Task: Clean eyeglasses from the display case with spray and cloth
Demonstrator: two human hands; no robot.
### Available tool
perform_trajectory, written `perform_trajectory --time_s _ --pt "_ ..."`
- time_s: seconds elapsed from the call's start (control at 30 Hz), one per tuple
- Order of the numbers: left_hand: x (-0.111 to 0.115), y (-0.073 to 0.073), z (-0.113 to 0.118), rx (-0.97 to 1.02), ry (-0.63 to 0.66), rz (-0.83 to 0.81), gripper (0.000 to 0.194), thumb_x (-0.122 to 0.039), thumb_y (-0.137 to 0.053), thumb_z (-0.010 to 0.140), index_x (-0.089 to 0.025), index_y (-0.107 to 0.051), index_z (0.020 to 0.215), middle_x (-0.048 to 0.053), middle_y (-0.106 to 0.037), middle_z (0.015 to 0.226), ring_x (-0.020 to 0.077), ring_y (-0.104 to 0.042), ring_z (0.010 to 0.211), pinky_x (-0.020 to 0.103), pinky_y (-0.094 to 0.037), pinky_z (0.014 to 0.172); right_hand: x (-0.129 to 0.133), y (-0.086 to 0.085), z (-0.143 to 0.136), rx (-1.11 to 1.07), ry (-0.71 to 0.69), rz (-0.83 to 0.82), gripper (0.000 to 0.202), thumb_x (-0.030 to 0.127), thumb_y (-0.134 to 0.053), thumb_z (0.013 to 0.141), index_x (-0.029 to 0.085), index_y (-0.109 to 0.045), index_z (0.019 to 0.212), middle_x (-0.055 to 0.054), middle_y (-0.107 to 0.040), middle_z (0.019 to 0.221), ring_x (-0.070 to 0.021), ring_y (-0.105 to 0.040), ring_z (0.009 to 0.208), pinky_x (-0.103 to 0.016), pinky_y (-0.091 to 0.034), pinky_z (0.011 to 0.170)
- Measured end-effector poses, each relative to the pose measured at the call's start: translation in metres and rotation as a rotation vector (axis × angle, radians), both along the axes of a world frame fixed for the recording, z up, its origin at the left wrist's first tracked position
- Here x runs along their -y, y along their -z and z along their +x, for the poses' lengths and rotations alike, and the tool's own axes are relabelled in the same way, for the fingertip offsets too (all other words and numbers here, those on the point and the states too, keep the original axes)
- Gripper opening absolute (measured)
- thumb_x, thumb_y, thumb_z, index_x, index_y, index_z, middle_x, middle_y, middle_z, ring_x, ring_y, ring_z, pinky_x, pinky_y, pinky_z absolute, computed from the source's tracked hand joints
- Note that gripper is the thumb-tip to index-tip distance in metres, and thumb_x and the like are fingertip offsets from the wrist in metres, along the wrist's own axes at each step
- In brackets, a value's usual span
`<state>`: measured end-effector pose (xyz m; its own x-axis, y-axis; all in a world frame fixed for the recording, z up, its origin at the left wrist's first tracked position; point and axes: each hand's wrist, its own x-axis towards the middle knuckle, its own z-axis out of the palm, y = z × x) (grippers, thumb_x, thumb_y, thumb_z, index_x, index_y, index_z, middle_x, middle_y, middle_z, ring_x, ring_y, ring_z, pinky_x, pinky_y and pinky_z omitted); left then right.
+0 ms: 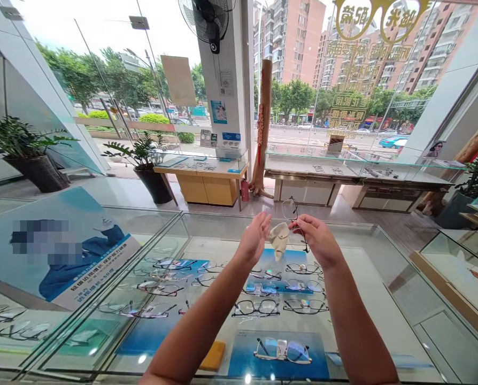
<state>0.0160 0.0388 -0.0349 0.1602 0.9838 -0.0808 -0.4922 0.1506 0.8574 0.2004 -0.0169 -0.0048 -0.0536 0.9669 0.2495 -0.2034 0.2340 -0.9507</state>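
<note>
Above the glass display case (pixel 367 235), my right hand (pixel 317 238) pinches a pair of thin-framed eyeglasses (pixel 290 208), held upright with one lens above the fingers and another part hanging below them. Just left of it, my left hand (pixel 255 235) is raised with its fingers stretched out and close together, palm turned toward the glasses. A cream cloth (pixel 279 240) hangs between the two hands, beside the left fingertips; how it is held is hard to make out. Rows of eyeglasses (pixel 255 307) lie inside the case below my forearms.
A poster board (pixel 58 246) stands on the left of the counter. An orange-yellow item (pixel 213 355) lies near the front edge. Farther off are a wooden display table (pixel 209 188), a tree trunk (pixel 263 123), a potted plant (pixel 153 182) and another glass case (pixel 455 267) at right.
</note>
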Motion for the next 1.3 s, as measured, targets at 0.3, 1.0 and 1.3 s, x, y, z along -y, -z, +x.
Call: perform_trajectory --time_s 0.3,1.0,1.3 --pt "0.037 -0.035 -0.043 -0.773 -0.057 1.098 0.080 -0.037 -0.079 0.094 -0.032 -0.042 0.164 0.011 -0.045 0.173 0.0313 -0.041 0.161 0.055 -0.032 0.135 0.008 -0.006 0.016 0.065 -0.294 -0.052 0.028 0.046 -0.083 0.087 0.019 -0.074 0.082 -0.005 -0.074 0.084 -0.0196 -0.066 0.086 -0.034 -0.050 0.084" --pt "0.046 -0.052 -0.056 -0.808 -0.402 1.081 0.055 -0.048 -0.093 0.083 -0.027 -0.071 0.129 0.007 -0.081 0.126 0.0257 -0.077 0.114 0.047 -0.064 0.102 0.025 -0.010 0.036 0.283 -0.179 0.225 0.044 0.063 -0.062 0.103 0.028 -0.070 0.129 -0.008 -0.075 0.112 -0.0275 -0.068 0.116 -0.046 -0.052 0.106" --pt "0.060 -0.067 -0.053 -0.667 -0.609 1.002 0.055 -0.048 -0.094 0.082 -0.028 -0.071 0.127 0.004 -0.077 0.117 0.0215 -0.076 0.104 0.042 -0.065 0.097 0.046 -0.034 -0.005 0.465 0.297 0.502 0.053 0.050 -0.082 0.091 0.034 -0.063 0.138 -0.005 -0.067 0.115 -0.0269 -0.065 0.110 -0.051 -0.050 0.112"
